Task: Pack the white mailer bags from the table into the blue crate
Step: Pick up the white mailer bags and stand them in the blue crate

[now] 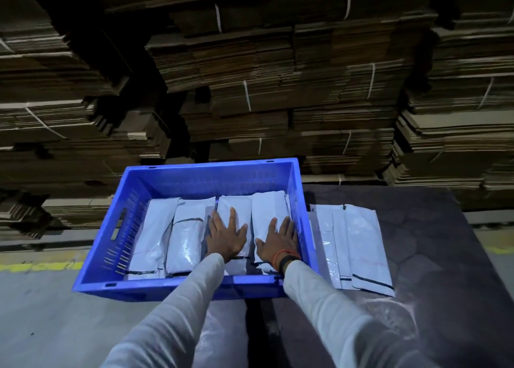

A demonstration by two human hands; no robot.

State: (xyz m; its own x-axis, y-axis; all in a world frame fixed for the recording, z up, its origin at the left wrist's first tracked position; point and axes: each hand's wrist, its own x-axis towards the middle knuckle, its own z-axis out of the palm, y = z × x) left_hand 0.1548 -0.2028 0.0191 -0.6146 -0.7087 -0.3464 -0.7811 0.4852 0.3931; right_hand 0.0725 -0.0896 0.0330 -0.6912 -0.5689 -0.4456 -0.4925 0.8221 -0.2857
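The blue crate [139, 189] stands at the left end of the dark table [434, 228], partly overhanging the edge. Several white mailer bags [158, 228] lie side by side inside it. My left hand [226, 235] rests flat, fingers spread, on the third bag from the left. My right hand [278, 242] presses flat on the rightmost bag in the crate [267, 206]; an orange thread and a dark band sit on that wrist. To the right of the crate, a few overlapping white mailer bags [356, 245] lie on the table.
Tall stacks of flattened cardboard [250, 75], tied with white string, fill the background behind the table. Grey floor with a yellow line [36, 266] lies to the left of the crate.
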